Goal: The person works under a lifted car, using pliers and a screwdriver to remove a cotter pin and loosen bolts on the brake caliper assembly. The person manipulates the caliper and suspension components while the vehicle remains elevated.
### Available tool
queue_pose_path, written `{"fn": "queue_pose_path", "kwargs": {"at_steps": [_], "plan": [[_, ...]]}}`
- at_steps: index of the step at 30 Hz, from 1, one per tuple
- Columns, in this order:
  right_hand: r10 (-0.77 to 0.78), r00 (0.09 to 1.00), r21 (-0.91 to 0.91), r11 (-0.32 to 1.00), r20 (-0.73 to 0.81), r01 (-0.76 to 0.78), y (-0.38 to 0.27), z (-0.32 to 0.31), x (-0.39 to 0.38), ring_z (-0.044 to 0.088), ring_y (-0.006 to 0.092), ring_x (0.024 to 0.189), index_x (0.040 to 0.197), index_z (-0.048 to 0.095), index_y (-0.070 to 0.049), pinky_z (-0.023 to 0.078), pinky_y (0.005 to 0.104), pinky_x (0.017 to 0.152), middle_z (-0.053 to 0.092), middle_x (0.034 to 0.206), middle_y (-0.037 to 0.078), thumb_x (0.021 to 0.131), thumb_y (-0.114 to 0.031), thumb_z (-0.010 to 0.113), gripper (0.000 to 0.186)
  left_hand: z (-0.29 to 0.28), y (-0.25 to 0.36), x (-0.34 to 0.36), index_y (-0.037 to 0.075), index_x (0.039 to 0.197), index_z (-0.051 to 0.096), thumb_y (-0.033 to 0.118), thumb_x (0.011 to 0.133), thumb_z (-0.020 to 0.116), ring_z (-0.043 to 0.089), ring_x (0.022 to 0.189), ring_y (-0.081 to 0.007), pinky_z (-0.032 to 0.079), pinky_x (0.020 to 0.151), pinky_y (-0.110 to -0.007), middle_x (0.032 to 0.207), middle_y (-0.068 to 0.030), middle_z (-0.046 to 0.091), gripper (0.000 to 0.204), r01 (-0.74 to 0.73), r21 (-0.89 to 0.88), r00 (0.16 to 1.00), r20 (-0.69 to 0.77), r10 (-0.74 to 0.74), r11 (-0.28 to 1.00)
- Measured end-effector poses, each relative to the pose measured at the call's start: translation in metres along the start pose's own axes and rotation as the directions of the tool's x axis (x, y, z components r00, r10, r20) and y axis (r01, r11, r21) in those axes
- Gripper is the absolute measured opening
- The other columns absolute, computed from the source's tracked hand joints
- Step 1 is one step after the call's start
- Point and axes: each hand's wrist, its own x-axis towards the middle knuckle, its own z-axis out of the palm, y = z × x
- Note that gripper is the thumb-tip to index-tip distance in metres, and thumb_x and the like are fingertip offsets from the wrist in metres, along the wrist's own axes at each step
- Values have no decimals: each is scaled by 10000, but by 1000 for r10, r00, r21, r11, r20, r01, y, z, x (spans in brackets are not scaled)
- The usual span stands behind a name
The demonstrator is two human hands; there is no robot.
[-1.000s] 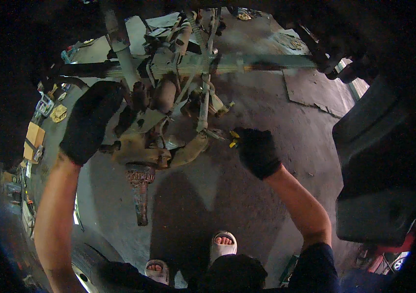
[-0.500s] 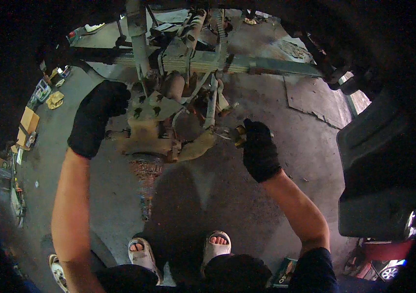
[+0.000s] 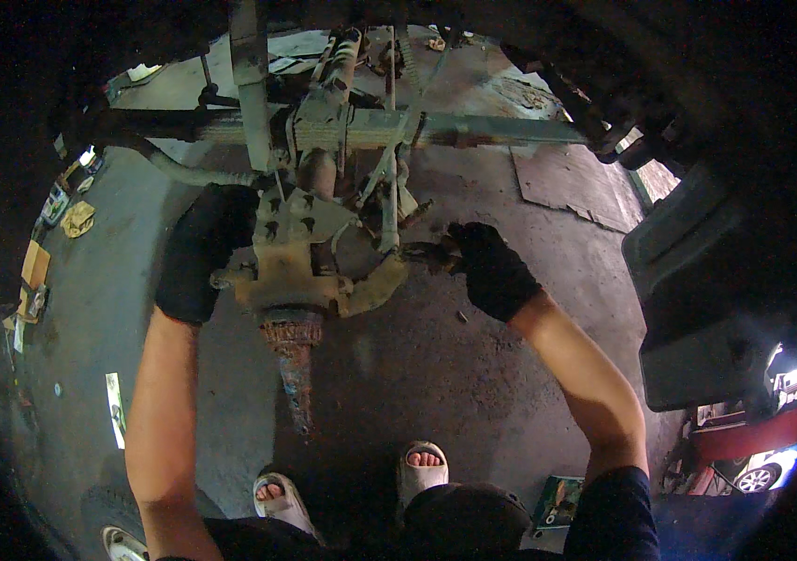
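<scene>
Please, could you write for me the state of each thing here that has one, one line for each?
Left hand: gloved, curled, beside the bolted bracket; contact unclear
Bolted bracket: grimy
Right hand: gloved, curled, beside a dark tool-like piece; grip unclear
Spindle: bare, grimy
Curved arm: attached, grimy
Flat sheet: lying flat, edge ragged
Sandals: worn, open-toed
Yellow paper-like item: crumpled

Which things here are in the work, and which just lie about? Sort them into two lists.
Seemingly in the work:
left hand, beside the knuckle
right hand, seemingly gripping a tool
spindle

Seemingly lying about:
box
yellow wad
flat sheet
</scene>
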Motion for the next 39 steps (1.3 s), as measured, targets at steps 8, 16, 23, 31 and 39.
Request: {"fn": "queue_pose_path", "kwargs": {"at_steps": [8, 16, 23, 31, 39], "plan": [[37, 984, 34, 998, 174, -44, -9, -19, 13, 519, 367, 1246, 1320, 622, -109, 468, 426, 1054, 581, 1335, 154, 808, 65, 559, 545, 8, -2, -12, 67, 1374, 580, 292, 1048, 501, 617, 1148, -182, 488, 928, -329, 1309, -57, 643, 404, 3, 92, 998, -69, 3, 996], [131, 902, 245, 937, 412, -248, 4, -16, 20, 570, 360, 1154, 1214, 648, -121, 506, 425, 980, 605, 1221, 148, 812, 23, 569, 434, 3, -7, -6, 66, 1441, 517, 282, 1037, 542, 565, 1275, -218, 439, 1063, -355, 1423, -86, 583, 459, -57, -54, 996, 68, 61, 997], [204, 666, 323, 749, 718, -578, 22, -23, 34, 601, 296, 1021, 1185, 627, -104, 517, 383, 874, 619, 1097, 132, 838, -3, 578, 365, -4, -13, -4, 58, 1431, 536, 331, 1052, 515, 544, 1309, -234, 412, 1086, -348, 1429, -97, 585, 468, -53, 30, 999, 8, 53, 998], [134, 667, 468, 613, 733, -637, 44, 1, 31, 597, 222, 910, 1145, 626, -99, 517, 345, 783, 617, 986, 83, 869, -21, 578, 290, -9, -16, -4, 25, 1431, 524, 295, 1051, 510, 525, 1340, -256, 388, 1137, -380, 1435, -136, 573, 466, 46, -130, 997, -62, -55, 990], [-82, 989, -10, 996, 126, 84, 10, -26, 14, 612, 368, 1078, 1260, 620, -111, 531, 430, 914, 621, 1159, 175, 818, 0, 571, 458, -4, -11, -6, 17, 1443, 505, 253, 1040, 534, 520, 1347, -273, 375, 1170, -402, 1444, -151, 558, 468, 48, -210, 997, -51, -60, 977]]}}
